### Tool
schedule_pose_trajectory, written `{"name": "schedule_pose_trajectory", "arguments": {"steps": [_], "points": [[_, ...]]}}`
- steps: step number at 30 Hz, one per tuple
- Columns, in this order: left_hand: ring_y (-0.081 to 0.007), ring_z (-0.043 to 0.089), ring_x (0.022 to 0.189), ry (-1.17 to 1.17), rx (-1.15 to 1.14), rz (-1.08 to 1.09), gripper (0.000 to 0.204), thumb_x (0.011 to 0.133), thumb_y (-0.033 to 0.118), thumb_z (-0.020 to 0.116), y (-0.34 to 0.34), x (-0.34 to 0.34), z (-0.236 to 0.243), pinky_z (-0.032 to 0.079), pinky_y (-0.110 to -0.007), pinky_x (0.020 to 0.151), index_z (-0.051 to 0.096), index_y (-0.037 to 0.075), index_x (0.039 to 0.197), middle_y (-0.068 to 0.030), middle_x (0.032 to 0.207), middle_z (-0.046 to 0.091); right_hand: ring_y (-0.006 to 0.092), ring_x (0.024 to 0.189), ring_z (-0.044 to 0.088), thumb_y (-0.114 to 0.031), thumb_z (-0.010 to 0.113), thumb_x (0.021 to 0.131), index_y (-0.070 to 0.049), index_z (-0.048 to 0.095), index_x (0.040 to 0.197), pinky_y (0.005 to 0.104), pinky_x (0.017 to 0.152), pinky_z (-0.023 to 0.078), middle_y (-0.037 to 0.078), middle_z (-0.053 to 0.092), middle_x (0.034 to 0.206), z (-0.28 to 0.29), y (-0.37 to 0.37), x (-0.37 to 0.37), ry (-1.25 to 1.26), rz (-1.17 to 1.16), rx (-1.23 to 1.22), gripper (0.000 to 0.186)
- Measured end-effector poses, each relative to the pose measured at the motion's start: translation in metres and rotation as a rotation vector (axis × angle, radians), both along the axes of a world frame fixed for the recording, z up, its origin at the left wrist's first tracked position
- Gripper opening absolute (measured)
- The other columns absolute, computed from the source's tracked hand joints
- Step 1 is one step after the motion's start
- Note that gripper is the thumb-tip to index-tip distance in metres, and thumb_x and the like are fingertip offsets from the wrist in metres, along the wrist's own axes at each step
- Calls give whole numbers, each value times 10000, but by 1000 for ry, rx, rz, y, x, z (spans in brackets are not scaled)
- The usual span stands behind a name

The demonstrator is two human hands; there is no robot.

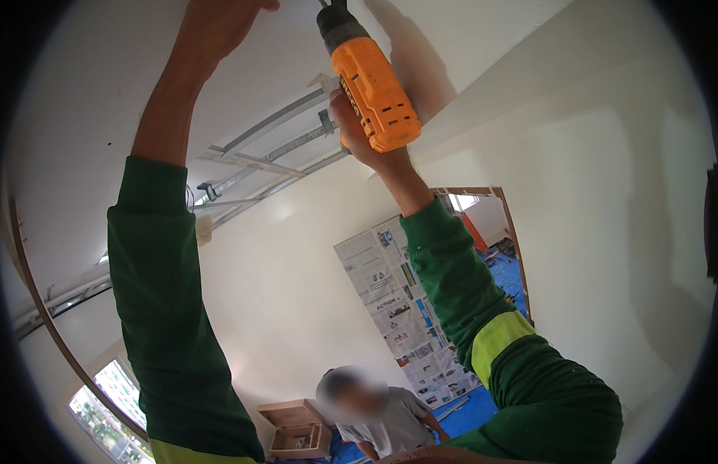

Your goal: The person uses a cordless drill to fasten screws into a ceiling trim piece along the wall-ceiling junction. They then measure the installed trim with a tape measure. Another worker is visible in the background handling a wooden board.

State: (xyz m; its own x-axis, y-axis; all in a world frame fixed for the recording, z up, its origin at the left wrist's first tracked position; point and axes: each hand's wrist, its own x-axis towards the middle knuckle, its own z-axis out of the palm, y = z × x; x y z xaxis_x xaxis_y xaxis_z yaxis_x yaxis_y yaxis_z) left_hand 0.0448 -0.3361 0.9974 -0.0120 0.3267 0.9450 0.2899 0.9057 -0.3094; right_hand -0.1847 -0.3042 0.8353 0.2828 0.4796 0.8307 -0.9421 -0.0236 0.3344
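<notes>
Overhead, both arms are raised to the ceiling panel (81,93). The right hand (357,127) has its fingers wrapped tight round the grip of an orange drill (374,89), nose aimed up and meeting the panel at the very top edge of the view; the bit itself is cut off by the frame. The left hand (224,19) is pressed up against the same panel a little to the left, palm side hidden, so I cannot tell whether its fingers are flat or curled on anything. My read: the step in hand is driving a fastener into the board while the other hand braces it. The next move calls for steady upward pressure, drill kept square to the surface, and the left hand holding the board flush. Materials: the panel is smooth, matte and white; the drill has a hard orange plastic body with vent slots and a dark grey collar. Behind the drill, bare grey metal rails (274,155) cross an uncovered gap in the ceiling, thin and straight. Both sleeves (166,325) are dark green fabric with yellow-green bands. Below, another person (374,417) in a grey shirt stands by a small open wooden box (297,433); blue sheeting (475,410) covers the floor and sheets of newspaper (398,309) are stuck over part of the wall.
</notes>
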Motion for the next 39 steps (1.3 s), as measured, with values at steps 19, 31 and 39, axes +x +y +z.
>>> {"name": "schedule_pose_trajectory", "arguments": {"steps": [19, 31, 39], "points": [[-416, 678, 1230, 25, -75, -32, 521, 1037, 441, 634, -12, -2, 10, 492, -450, 1078, 817, -26, 893, -270, 1297, 735, 192, 869, 728, -132, 773, 959, -52, 656, 1227, 338, 755, 592, 43, 733, 1004, 4, -1, -3, -2, -10, 22, 303], [-391, 711, 1119, 34, -54, -30, 527, 1040, 426, 630, -7, 3, -2, 508, -442, 1036, 806, -31, 846, -264, 1160, 770, 55, 627, 574, -115, 640, 973, -82, 639, 865, 263, 585, 495, -39, 595, 696, 5, 1, 14, 70, 100, -41, 113], [-367, 720, 1029, 29, -97, -82, 524, 1035, 430, 646, -9, 2, 3, 525, -440, 962, 801, -26, 830, -264, 1058, 766, 64, 667, 587, -112, 646, 958, -77, 647, 882, 262, 634, 507, -35, 617, 743, 3, 0, 16, 58, 98, -38, 84]]}}
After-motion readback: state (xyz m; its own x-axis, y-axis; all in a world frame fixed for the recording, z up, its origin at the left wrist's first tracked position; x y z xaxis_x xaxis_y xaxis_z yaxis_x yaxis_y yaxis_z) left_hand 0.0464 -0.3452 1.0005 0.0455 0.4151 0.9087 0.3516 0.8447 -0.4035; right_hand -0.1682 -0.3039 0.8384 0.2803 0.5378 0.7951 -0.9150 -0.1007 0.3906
